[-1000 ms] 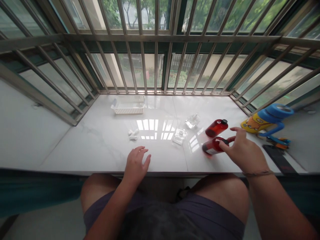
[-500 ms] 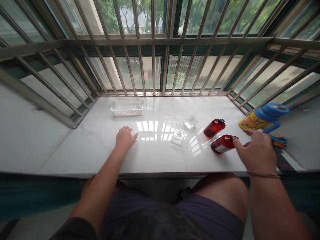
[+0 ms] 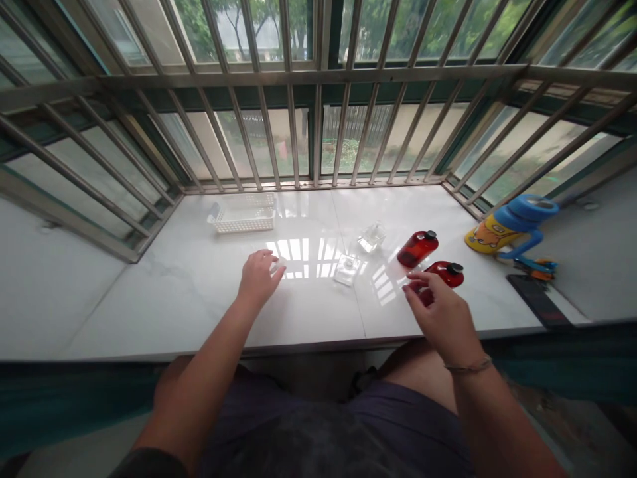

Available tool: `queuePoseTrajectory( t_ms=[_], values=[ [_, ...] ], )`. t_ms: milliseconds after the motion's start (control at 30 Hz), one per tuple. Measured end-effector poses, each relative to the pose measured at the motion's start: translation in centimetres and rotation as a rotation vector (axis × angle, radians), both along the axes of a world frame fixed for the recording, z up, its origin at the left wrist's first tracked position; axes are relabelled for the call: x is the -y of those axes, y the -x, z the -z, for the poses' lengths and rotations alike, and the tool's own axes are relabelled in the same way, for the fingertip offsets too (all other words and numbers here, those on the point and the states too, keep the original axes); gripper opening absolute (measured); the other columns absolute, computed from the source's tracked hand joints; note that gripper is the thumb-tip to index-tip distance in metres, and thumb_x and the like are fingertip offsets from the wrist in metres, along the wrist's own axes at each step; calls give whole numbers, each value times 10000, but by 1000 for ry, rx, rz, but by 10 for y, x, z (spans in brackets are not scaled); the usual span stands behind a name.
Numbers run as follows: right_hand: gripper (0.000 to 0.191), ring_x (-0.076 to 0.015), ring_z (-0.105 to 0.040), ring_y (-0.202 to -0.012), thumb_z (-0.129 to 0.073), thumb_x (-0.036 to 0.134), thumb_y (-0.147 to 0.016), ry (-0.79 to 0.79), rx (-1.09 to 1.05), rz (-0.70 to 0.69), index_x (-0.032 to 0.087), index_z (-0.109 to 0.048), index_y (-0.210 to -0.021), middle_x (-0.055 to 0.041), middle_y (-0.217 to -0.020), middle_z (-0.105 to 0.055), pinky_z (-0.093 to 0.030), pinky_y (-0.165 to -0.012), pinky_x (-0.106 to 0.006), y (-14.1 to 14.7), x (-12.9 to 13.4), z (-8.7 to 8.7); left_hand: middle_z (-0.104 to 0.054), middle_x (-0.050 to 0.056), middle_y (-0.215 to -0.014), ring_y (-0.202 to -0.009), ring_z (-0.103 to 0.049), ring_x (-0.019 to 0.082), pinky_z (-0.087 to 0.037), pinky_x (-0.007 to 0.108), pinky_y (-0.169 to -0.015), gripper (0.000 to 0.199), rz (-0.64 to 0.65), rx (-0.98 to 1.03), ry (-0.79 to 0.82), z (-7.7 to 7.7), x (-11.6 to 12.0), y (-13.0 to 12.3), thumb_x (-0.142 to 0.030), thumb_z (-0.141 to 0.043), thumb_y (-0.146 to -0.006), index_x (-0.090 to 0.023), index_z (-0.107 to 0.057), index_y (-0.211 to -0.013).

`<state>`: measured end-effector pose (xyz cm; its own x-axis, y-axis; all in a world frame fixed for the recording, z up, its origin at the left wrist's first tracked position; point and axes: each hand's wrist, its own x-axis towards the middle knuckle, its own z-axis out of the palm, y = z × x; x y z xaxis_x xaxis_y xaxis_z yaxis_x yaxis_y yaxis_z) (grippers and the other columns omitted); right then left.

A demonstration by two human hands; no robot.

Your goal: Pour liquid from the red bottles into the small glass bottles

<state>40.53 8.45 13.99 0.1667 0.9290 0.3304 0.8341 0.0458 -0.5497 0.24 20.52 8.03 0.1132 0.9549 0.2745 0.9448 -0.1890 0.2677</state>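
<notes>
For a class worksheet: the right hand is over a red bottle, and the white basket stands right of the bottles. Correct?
No: the head view shows the white basket left of the red bottles, not right. The right hand is over the nearer red bottle as stated.

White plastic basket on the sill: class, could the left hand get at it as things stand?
Probably yes: the left hand sits just in front of the white plastic basket, and nothing stands between them on the marble sill.

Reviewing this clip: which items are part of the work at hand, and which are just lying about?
At hand: left hand, small white piece, right hand, red bottle.
Lying about: other red bottle, glass bottle, second glass bottle, white basket.
</notes>
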Motion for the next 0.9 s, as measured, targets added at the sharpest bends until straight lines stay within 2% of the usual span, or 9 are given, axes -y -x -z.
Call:
queuePoseTrajectory(
  t_ms=[133, 233, 333, 433, 533, 600, 733, 800, 900],
  values=[
    [272, -194, -669, -711, -604, 395, -1015, 65, -160, -171, 225, -655, -1222, -87, -1086, -777, -576, -730, -364, 44, -1, 1, -717, 125, -1286, -1267, -639, 304, -519, 472, -1149, 163, 234, 256, -166, -18, 38, -37, -301, -736, -981, -208, -735, -1114],
    [360, -179, -681, -772, -668, 407, -995, 183, -371, -349, 244, -593, -1307, -91, -1227, -758, -601, -699, -339, 77, 4, 4, -711, 123, -1300, -1259, -653, 295, -542, 487, -1124, 160, 352, 371, -189, -28, 69, -61, -289, -732, -1000, -222, -720, -1145],
    [514, -180, -706, -850, -748, 426, -949, 262, -529, -437, 263, -534, -1387, -95, -1310, -723, -623, -703, -330, 102, 10, 9, -706, 120, -1338, -1289, -653, 301, -474, 554, -1215, 200, 416, 359, -183, -33, 95, -79, -285, -741, -1002, -239, -711, -1194],
    [522, -176, -711, -855, -759, 426, -941, 293, -589, -427, 255, -533, -1379, -92, -1275, -723, -624, -706, -329, 115, 15, 14, -723, 107, -1323, -1284, -667, 282, -383, 590, -1291, 234, 468, 313, -207, -31, 112, -87, -226, -693, -1024, -246, -692, -1257],
    [465, -169, -707, -837, -731, 402, -961, 292, -611, -406, 248, -541, -1356, -76, -1208, -741, -620, -722, -327, 117, 17, 15, -737, 92, -1304, -1272, -677, 256, -351, 580, -1313, 298, 504, 301, -257, -28, 121, -89, -177, -653, -1045, -251, -654, -1334],
    [447, -170, -703, -825, -726, 388, -959, 259, -591, -396, 245, -545, -1343, -72, -1187, -746, -621, -727, -328, 112, 15, 13, -713, 115, -1377, -1328, -654, 268, -349, 582, -1316, 414, 499, 302, -271, -28, 122, -89, -220, -678, -1052, -247, -578, -1452],
    [422, -193, -688, -802, -720, 363, -937, 55, -321, -269, 240, -565, -1309, -77, -1177, -753, -603, -734, -358, 88, -10, 1, -646, 174, -1482, -1407, -606, 320, -384, 603, -1293, 719, 452, 325, -265, -30, 122, -84, -391, -781, -1004, -234, -412, -1601],
    [468, -206, -685, -788, -731, 357, -914, -29, -156, -188, 243, -555, -1333, -69, -1174, -760, -586, -734, -372, 72, -30, -6, -666, 163, -1441, -1380, -623, 320, -406, 600, -1279, 647, 415, 336, -273, -28, 122, -77, -366, -785, -1001, -240, -466, -1550],
    [558, -215, -700, -766, -747, 317, -878, -22, -3, -150, 240, -523, -1383, -57, -1169, -767, -556, -703, -361, 53, -58, -13, -693, 138, -1384, -1341, -648, 311, -431, 595, -1259, 478, 344, 325, -273, -20, 126, -59, -275, -755, -1014, -247, -555, -1447]
  ],
)
